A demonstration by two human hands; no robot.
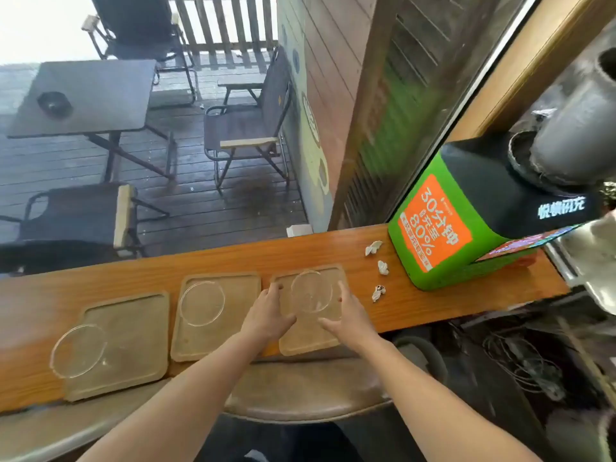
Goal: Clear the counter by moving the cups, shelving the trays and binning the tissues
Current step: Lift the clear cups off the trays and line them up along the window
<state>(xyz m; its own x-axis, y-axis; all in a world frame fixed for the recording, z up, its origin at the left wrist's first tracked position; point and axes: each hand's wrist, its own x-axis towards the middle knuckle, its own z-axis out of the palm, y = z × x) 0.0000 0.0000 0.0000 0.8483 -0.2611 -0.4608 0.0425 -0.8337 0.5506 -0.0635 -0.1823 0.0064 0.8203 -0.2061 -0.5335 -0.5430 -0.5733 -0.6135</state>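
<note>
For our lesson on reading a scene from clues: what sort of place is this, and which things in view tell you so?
Probably a café with outdoor seating. Clues: a wooden counter holding serving trays with clear cups, folding chairs around a table on the deck, and a green phone-charging kiosk.

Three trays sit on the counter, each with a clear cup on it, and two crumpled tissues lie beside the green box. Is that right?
Not quite: the head view shows three crumpled tissues beside the green box, not two. The rest holds: three trays on the counter, each with a clear cup.
</note>
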